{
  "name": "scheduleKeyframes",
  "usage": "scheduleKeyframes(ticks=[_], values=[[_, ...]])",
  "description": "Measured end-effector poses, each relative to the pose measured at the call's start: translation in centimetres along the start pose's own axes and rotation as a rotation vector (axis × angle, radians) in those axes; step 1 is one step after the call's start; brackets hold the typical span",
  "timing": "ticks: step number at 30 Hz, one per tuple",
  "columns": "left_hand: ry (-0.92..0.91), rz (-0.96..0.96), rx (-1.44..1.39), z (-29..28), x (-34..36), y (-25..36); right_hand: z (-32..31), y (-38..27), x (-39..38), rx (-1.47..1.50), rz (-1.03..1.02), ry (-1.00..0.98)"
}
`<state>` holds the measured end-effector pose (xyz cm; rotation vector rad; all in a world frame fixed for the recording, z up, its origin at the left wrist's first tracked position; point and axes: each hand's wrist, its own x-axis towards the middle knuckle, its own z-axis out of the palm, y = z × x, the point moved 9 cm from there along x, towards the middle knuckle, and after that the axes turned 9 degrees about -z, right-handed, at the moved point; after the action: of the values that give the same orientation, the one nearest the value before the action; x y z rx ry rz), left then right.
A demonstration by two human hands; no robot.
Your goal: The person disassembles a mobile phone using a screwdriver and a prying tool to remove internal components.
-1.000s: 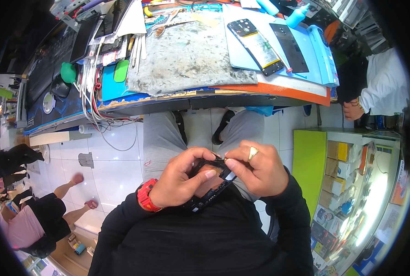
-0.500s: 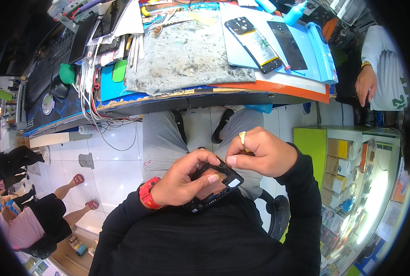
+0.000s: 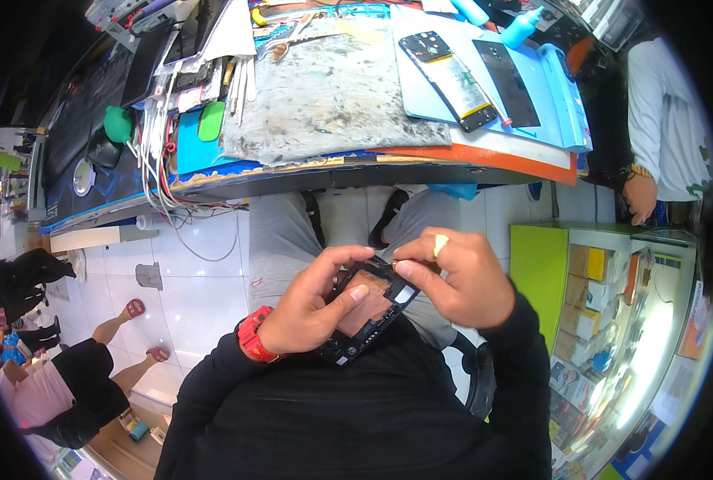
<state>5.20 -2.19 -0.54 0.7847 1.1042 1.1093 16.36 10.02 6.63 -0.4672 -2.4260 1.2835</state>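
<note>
Over my lap, my left hand [image 3: 312, 308] holds a black phone frame [image 3: 362, 342] with a copper-coloured inner panel, its thumb resting on the panel and fingers along the upper edge. My right hand [image 3: 456, 280], with a ring, pinches at the frame's top right corner, thumb against forefinger; a tiny piece seems to be there, too small to name.
On the bench ahead lie a stained grey mat [image 3: 308, 96], an opened phone [image 3: 444, 80] and dark panel [image 3: 500, 80] on a blue mat, tools, cables [image 3: 152, 160] and a blower [image 3: 118, 124]. A co-worker [image 3: 656, 120] stands right, beside a display cabinet [image 3: 540, 288]; another person [image 3: 92, 372] is at left.
My right hand rose and moved back down to the frame's corner, still pinched. My left hand shifted slightly, showing more of the copper panel. The co-worker on the right has moved their arm.
</note>
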Motion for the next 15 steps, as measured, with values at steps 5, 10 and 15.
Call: scheduleKeyframes(ticks=[5,10,15], values=[[-0.006,-0.006,0.047,0.2,-0.1,-0.1,0.3,2.4,-2.8,0.328,0.193,0.133],[0.031,-0.061,0.032,-0.5,0.1,-0.5,-1.9,4.5,-3.8,0.431,0.312,0.279],[0.165,-0.049,0.027,-1.4,-0.1,-0.6,0.9,0.6,-3.8,0.112,0.147,0.216]])
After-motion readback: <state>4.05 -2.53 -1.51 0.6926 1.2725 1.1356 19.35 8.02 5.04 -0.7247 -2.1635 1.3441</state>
